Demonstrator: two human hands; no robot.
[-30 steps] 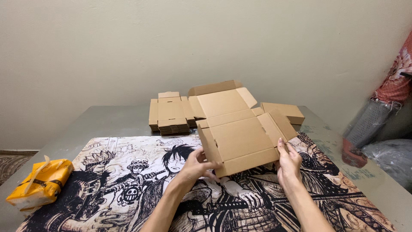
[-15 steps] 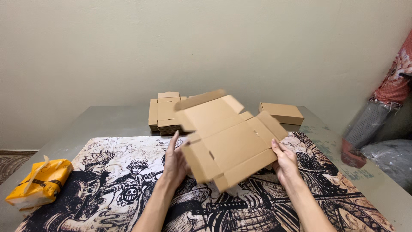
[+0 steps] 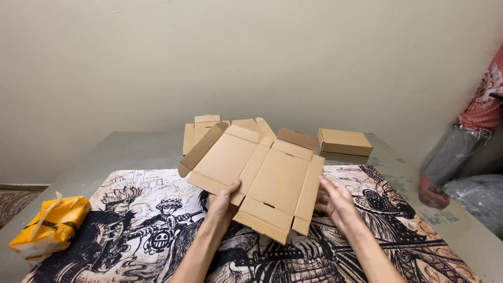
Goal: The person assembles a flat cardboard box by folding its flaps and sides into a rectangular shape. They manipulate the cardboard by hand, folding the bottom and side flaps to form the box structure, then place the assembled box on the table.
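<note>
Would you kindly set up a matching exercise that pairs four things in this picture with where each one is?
Things:
1. unfolded cardboard box
2. yellow packet
3. closed cardboard box
4. stack of flat cardboard

Places:
A. at the table's left edge, beside the printed mat
B. far side of the table, on the right
C. held up above the mat, left hand gripping its near edge
D. far side of the table, behind the raised box

Pairs: 1-C, 2-A, 3-B, 4-D

Mat (image 3: 131, 230) left open; flat box stack (image 3: 201, 133), closed box (image 3: 345, 141) block rear.
</note>
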